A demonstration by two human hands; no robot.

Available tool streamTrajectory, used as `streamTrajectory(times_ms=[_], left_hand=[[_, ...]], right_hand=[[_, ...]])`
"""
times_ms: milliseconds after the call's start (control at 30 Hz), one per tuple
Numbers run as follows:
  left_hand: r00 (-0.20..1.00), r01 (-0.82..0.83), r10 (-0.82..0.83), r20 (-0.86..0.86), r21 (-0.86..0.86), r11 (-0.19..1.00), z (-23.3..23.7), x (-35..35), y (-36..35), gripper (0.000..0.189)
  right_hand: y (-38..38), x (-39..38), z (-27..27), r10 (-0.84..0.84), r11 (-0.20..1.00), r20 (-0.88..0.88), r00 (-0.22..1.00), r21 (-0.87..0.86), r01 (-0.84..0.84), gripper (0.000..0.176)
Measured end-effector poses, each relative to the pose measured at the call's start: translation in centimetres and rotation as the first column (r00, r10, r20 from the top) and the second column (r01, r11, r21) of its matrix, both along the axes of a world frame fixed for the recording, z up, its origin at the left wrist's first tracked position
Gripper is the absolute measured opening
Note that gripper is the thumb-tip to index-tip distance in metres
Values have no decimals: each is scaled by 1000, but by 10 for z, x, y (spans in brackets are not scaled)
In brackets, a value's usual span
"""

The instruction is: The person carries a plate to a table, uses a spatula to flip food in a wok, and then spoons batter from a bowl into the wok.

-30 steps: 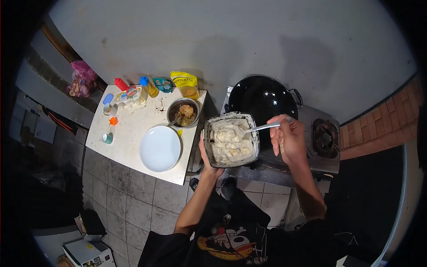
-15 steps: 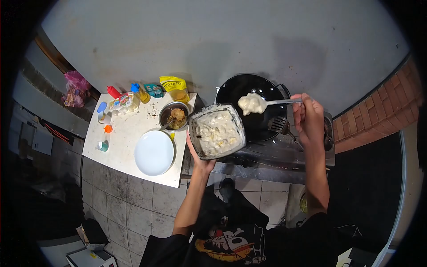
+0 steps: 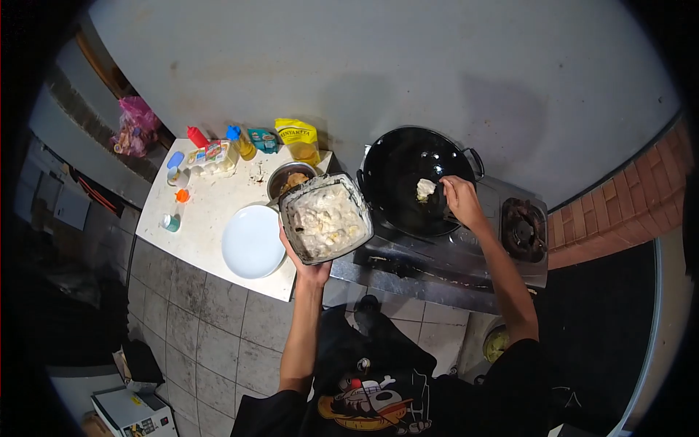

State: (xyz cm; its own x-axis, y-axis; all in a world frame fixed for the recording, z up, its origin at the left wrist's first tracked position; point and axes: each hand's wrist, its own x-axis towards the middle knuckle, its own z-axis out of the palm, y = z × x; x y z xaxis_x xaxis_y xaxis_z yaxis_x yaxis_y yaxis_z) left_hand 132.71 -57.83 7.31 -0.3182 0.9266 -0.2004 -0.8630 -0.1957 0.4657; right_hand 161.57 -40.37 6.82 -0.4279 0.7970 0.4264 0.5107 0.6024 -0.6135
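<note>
My left hand (image 3: 312,268) grips a dark square bowl (image 3: 366,231) from below and the side, tilted toward me. Thick, lumpy pale batter (image 3: 331,221) fills it and smears its rim. Over the black wok (image 3: 397,156), my right hand (image 3: 464,202) is closed around a spoon, whose handle is mostly hidden by the fingers. A white dollop of batter (image 3: 426,190) shows at the spoon's end, low over the wok's dark shiny inside. The slotted spatula is largely covered by my right hand.
Left of the wok, a white table holds a white plate (image 3: 253,242), a metal bowl (image 3: 272,179) with brown food, an egg carton (image 3: 217,162), bottles and a yellow packet (image 3: 297,138). A second burner (image 3: 523,229) sits at right on the stove, beside a brick edge (image 3: 619,191).
My right hand has moved left and down, bringing the spoon from above the wok to low over its inside. The batter bowl has shifted left, now overlapping the metal bowl.
</note>
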Motion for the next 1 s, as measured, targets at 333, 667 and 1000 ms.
streamTrajectory(times_ms=[333, 667, 1000], left_hand=[[997, -72, 72, -3, 6, 997, -3, -9, -16, 66], [996, -85, 85, 28, -4, 996, -4, -7, -18, 65], [999, -40, 39, 9, 39, 998, -2, -5, -13, 65]], right_hand=[[-14, 7, 27, 24, 1000, 94, 995, 1, -24, 20], [-11, 13, 16, 33, 999, 131, 991, 29, -37, 19], [-15, 28, 9, -168, 985, -88, 982, -59, 164, 21]])
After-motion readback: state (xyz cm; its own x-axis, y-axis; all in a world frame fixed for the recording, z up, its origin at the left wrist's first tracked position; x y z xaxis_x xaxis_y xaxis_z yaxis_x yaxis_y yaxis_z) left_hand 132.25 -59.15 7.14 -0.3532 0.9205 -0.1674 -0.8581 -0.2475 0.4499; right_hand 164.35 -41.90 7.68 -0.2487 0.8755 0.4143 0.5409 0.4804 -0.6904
